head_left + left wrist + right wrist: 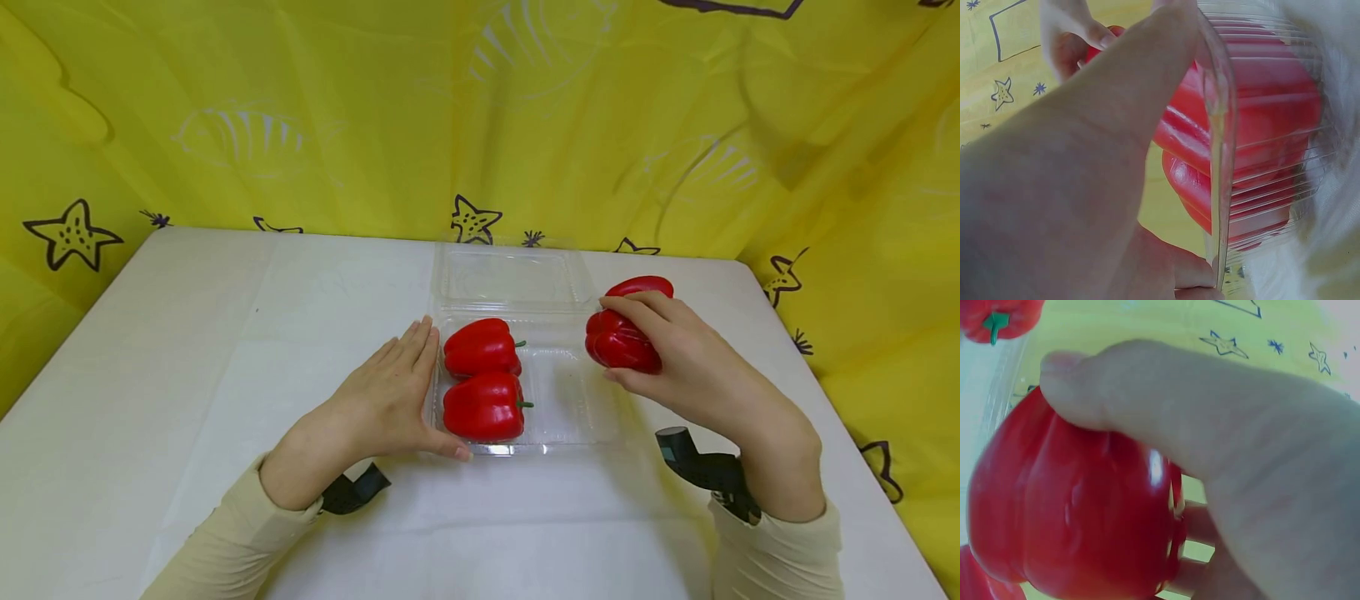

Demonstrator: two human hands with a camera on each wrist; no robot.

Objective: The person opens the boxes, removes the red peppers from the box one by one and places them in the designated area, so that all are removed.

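Observation:
My right hand (675, 350) grips a red bell pepper (622, 340), thumb on the near side and fingers over the far side. It is at the right edge of a clear plastic clamshell box (573, 400). Inside the box's left half lie two red bell peppers, a far one (480, 348) and a near one (483, 408), green stems facing right. My left hand (390, 392) rests along the box's left rim, fingers straight, thumb spread to the front corner. In the left wrist view, the ribbed box wall (1272, 150) shows red peppers through it.
Another red pepper (645, 286) shows just behind the held one. The box's clear lid (513, 277) lies folded back toward the yellow curtain (375, 108). White cloth covers the table (187, 350). Black camera mounts (697, 467) are strapped at the wrists.

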